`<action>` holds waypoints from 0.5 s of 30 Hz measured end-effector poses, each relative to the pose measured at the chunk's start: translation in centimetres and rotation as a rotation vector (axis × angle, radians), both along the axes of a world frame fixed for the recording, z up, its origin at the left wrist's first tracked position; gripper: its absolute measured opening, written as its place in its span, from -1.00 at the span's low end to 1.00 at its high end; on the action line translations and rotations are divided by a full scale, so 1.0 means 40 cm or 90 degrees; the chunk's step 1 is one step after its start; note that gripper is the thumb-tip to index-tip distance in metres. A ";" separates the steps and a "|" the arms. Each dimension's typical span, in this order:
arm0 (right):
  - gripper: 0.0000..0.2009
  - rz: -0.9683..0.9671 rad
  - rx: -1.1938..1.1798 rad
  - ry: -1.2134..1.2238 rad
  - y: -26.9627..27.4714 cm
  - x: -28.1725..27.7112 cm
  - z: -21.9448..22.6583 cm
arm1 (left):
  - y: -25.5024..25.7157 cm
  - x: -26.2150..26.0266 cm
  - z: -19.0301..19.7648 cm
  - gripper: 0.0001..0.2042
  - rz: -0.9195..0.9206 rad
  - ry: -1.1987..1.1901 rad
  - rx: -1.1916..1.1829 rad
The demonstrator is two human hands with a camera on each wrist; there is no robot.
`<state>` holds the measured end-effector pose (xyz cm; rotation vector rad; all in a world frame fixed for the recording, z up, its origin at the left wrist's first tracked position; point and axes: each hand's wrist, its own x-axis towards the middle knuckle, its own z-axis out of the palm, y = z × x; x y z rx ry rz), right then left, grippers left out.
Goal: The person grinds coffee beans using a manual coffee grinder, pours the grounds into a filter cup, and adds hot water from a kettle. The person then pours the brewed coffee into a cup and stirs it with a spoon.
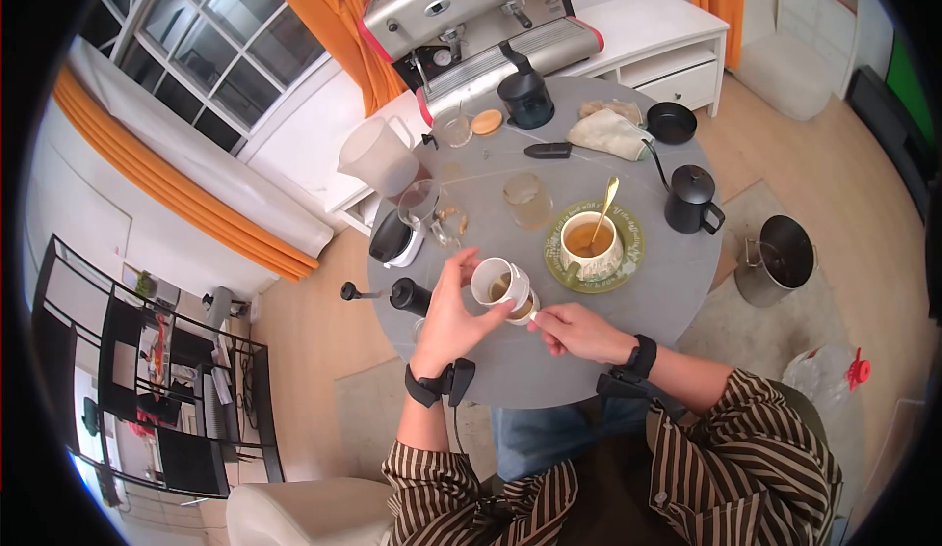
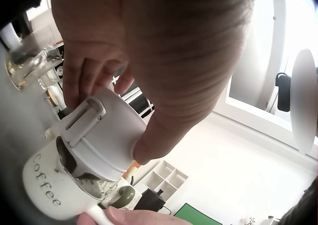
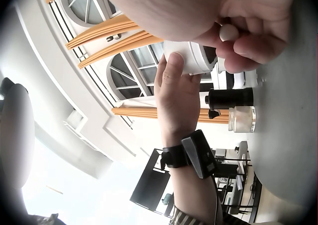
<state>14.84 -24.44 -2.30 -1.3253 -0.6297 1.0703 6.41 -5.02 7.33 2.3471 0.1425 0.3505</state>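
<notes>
My left hand [image 1: 453, 318] grips a white cup-shaped filter holder [image 2: 112, 135] with a small side handle, thumb on one side and fingers on the other. It leans over a small white mug [image 2: 52, 185] lettered "Coffee", its lower end right at the mug's rim. Dark brown stuff shows inside the filter holder in the head view. My right hand [image 1: 586, 334] pinches the mug's handle [image 2: 103, 216] between thumb and fingers. Just beyond the hands stands a patterned cup [image 1: 593, 252] of amber liquid with a gold spoon [image 1: 606, 203], on a green plate [image 1: 628, 269].
Round the grey table [image 1: 481, 369] stand a glass tumbler [image 1: 528, 201], a clear pitcher [image 1: 381, 158], a black hand grinder [image 1: 410, 296], a scale [image 1: 397, 242], a black gooseneck kettle [image 1: 691, 201] and a cloth [image 1: 608, 134]. An espresso machine [image 1: 471, 26] sits behind; a metal bin [image 1: 770, 271] is right of the table.
</notes>
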 end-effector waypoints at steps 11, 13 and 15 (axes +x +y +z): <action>-0.63 0.014 0.027 0.021 -0.037 0.018 -0.004 | 0.021 0.202 0.109 -0.22 0.061 -0.070 0.014; -0.59 0.007 0.044 0.015 -0.045 0.013 -0.019 | 0.028 0.264 0.096 -0.21 0.045 -0.088 0.043; -0.59 0.004 0.045 0.021 -0.056 0.010 -0.023 | 0.025 0.320 0.086 -0.21 0.052 -0.054 0.076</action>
